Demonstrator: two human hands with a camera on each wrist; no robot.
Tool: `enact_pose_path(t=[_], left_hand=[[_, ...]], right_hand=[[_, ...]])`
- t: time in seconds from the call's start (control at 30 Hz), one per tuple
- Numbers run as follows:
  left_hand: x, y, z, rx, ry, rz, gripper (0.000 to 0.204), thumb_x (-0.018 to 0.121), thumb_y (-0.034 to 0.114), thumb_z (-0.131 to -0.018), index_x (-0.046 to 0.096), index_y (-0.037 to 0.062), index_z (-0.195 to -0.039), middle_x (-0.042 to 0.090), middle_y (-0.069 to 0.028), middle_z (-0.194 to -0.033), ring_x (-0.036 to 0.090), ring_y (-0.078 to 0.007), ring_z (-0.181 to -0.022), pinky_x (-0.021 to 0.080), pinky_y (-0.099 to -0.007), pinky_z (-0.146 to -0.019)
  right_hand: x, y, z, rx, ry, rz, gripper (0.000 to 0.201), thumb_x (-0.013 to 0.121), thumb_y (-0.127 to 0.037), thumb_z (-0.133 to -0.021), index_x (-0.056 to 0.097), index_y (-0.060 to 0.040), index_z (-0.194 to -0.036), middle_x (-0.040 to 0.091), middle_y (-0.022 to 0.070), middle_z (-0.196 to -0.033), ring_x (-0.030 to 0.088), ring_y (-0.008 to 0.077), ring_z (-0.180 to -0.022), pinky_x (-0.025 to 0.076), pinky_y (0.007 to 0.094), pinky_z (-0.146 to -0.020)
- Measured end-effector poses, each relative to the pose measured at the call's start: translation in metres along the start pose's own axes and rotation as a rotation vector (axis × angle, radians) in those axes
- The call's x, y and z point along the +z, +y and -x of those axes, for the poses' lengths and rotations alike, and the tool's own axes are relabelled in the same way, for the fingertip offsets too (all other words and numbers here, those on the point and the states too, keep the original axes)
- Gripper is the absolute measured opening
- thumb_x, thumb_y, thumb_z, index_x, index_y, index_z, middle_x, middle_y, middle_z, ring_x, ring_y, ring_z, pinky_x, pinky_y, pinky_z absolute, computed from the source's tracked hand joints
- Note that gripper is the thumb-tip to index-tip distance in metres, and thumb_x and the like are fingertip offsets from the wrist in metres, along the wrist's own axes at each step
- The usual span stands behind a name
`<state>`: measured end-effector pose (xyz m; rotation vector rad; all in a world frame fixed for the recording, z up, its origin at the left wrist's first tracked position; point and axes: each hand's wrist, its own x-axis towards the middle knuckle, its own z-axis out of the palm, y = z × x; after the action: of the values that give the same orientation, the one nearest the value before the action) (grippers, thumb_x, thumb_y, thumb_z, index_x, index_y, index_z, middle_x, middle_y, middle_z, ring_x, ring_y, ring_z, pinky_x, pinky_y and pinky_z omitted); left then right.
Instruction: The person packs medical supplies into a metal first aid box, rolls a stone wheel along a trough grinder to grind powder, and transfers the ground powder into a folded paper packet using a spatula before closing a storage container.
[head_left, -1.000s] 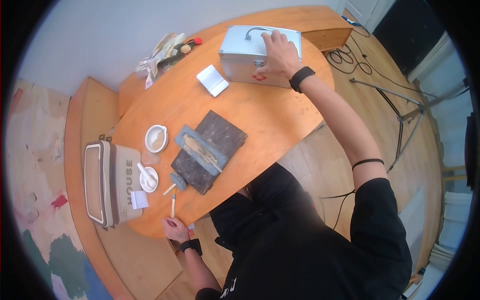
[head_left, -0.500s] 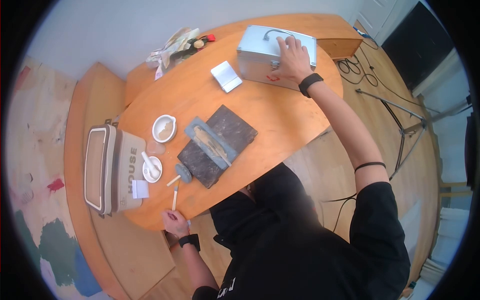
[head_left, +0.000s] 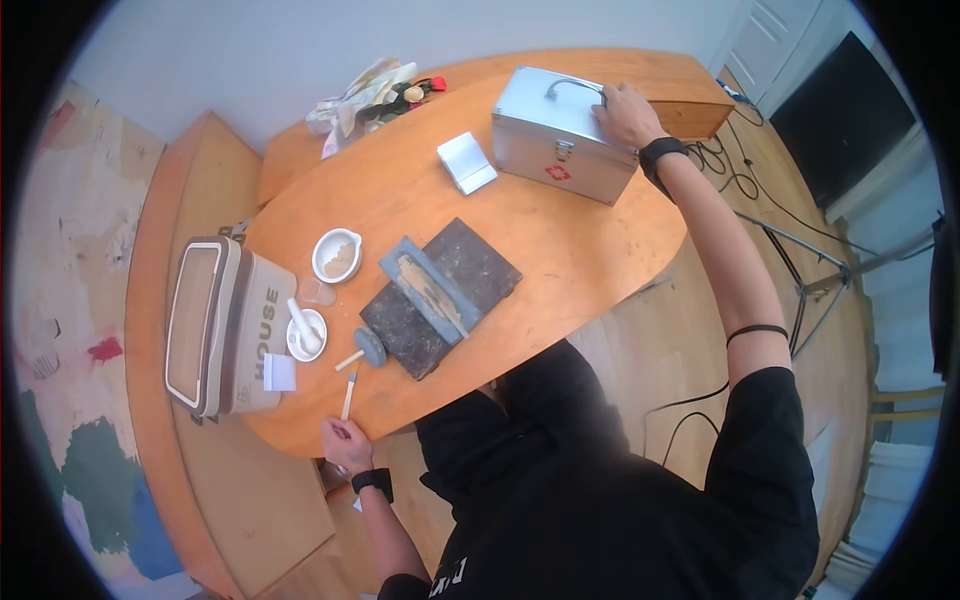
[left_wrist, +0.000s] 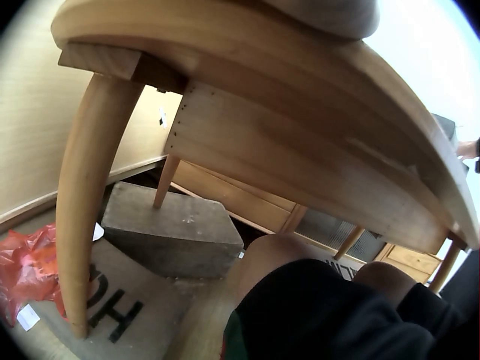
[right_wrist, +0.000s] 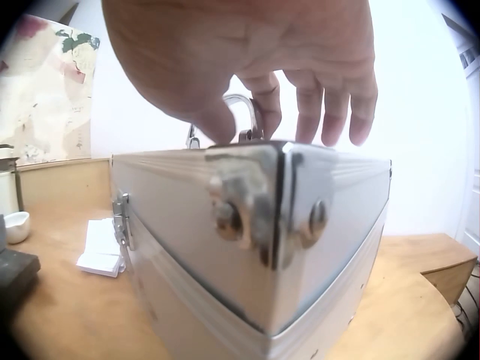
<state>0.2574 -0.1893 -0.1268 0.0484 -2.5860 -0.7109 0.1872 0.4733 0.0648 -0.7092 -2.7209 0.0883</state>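
The word "HOUSE" stands in dark capital letters on the long side of the beige container (head_left: pixel 225 325) at the left end of the table (head_left: pixel 560 255). A red cross sign is on the front wall of the silver metal case (head_left: pixel 560 150), just below its latch. In the left wrist view, big dark letters are on the floor mat (left_wrist: pixel 112 319) under the table; they look like "HO", and the rest is hidden.

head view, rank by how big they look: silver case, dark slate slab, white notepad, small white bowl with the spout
1. Silver case
2. Dark slate slab, close to the case; the case's height makes this unsure
3. White notepad and small white bowl look about alike, both far smaller
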Motion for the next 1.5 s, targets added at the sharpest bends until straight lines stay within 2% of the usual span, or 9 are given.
enact_pose_path(t=[0.23, 0.6, 1.0, 1.13, 1.2, 1.3, 1.33, 1.43, 1.5], left_hand=[[0.001, -0.002, 0.001, -0.005, 0.008, 0.004, 0.015, 0.059, 0.014, -0.086, 0.049, 0.0061, -0.077, 0.046, -0.0074, -0.062, 0.049, -0.0235, -0.055, 0.037, -0.0375, -0.051], [0.0, 0.002, 0.001, -0.04, -0.001, -0.049, 0.016, 0.059, 0.016, -0.086, 0.05, 0.0076, -0.077, 0.048, -0.007, -0.063, 0.05, -0.0252, -0.055, 0.038, -0.038, -0.052], [-0.001, 0.005, 0.002, 0.027, 0.021, -0.018, 0.015, 0.057, 0.012, -0.086, 0.048, 0.0064, -0.075, 0.043, -0.0069, -0.061, 0.045, -0.0203, -0.053, 0.036, -0.0345, -0.05], [0.001, -0.003, 0.001, 0.036, 0.025, -0.052, 0.015, 0.056, 0.013, -0.087, 0.05, 0.0058, -0.075, 0.045, -0.0099, -0.061, 0.047, -0.0256, -0.053, 0.036, -0.0373, -0.05], [0.008, -0.01, 0.004, 0.026, 0.036, -0.101, 0.015, 0.057, 0.014, -0.085, 0.05, 0.006, -0.075, 0.048, -0.0123, -0.062, 0.05, -0.0316, -0.055, 0.038, -0.0418, -0.05], [0.006, -0.018, 0.002, 0.142, 0.054, -0.164, 0.009, 0.058, 0.014, -0.079, 0.05, 0.0082, -0.078, 0.049, -0.0133, -0.064, 0.052, -0.0373, -0.061, 0.04, -0.0471, -0.054], [0.002, -0.009, 0.001, 0.051, 0.003, -0.166, 0.011, 0.058, 0.015, -0.078, 0.05, 0.0084, -0.077, 0.049, -0.0134, -0.065, 0.052, -0.0369, -0.061, 0.04, -0.0461, -0.055], [-0.002, 0.005, -0.003, 0.048, 0.027, -0.172, 0.01, 0.056, 0.015, -0.077, 0.05, 0.0085, -0.075, 0.051, -0.0143, -0.067, 0.054, -0.0371, -0.063, 0.041, -0.0463, -0.056], [-0.003, 0.008, -0.004, 0.038, 0.036, -0.111, 0.009, 0.056, 0.015, -0.076, 0.05, 0.0085, -0.075, 0.051, -0.0139, -0.067, 0.054, -0.0372, -0.064, 0.041, -0.0465, -0.056]], right_hand=[[0.002, -0.01, 0.003, -0.003, 0.144, -0.008, 0.029, 0.053, -0.028, -0.093, 0.067, -0.0027, -0.094, 0.07, 0.0231, -0.095, 0.068, 0.0387, -0.091, 0.054, 0.0488, -0.08], [-0.016, 0.019, -0.064, -0.197, -0.155, 0.181, 0.031, 0.05, -0.022, -0.091, 0.071, 0.001, -0.089, 0.069, 0.026, -0.091, 0.066, 0.0433, -0.083, 0.052, 0.0504, -0.079], [-0.046, 0.067, -0.143, -0.264, -0.503, -0.026, 0.044, 0.055, -0.036, -0.094, 0.071, 0.0041, -0.103, 0.073, 0.0128, -0.093, 0.067, 0.0222, -0.083, 0.053, 0.0369, -0.081], [-0.045, 0.085, -0.134, -0.169, -0.384, -0.275, 0.038, 0.059, -0.031, -0.092, 0.073, 0.0014, -0.105, 0.073, 0.0138, -0.097, 0.064, 0.0222, -0.085, 0.051, 0.037, -0.081], [-0.009, 0.122, -0.143, 0.056, -0.472, -1.106, 0.032, 0.06, -0.026, -0.095, 0.069, 0.001, -0.111, 0.07, 0.0043, -0.09, 0.062, 0.0164, -0.086, 0.051, 0.0338, -0.079], [0.007, 0.056, -0.073, -0.002, -0.552, -1.194, 0.031, 0.06, -0.026, -0.096, 0.069, -0.0001, -0.109, 0.069, 0.0033, -0.088, 0.062, 0.0155, -0.084, 0.051, 0.0328, -0.077], [0.005, 0.074, -0.048, -0.007, -0.565, -1.232, 0.03, 0.06, -0.027, -0.096, 0.069, -0.0006, -0.108, 0.068, 0.0028, -0.087, 0.061, 0.0151, -0.083, 0.05, 0.0322, -0.076], [0.046, 0.376, -0.042, 0.012, -0.588, -1.337, 0.029, 0.06, -0.028, -0.096, 0.069, -0.0022, -0.105, 0.066, 0.0012, -0.084, 0.06, 0.0138, -0.079, 0.05, 0.0307, -0.073], [0.097, 0.337, -0.088, 0.049, -0.557, -1.395, 0.028, 0.06, -0.028, -0.097, 0.069, -0.0032, -0.103, 0.065, 0.0002, -0.081, 0.06, 0.0129, -0.077, 0.049, 0.0297, -0.071]])
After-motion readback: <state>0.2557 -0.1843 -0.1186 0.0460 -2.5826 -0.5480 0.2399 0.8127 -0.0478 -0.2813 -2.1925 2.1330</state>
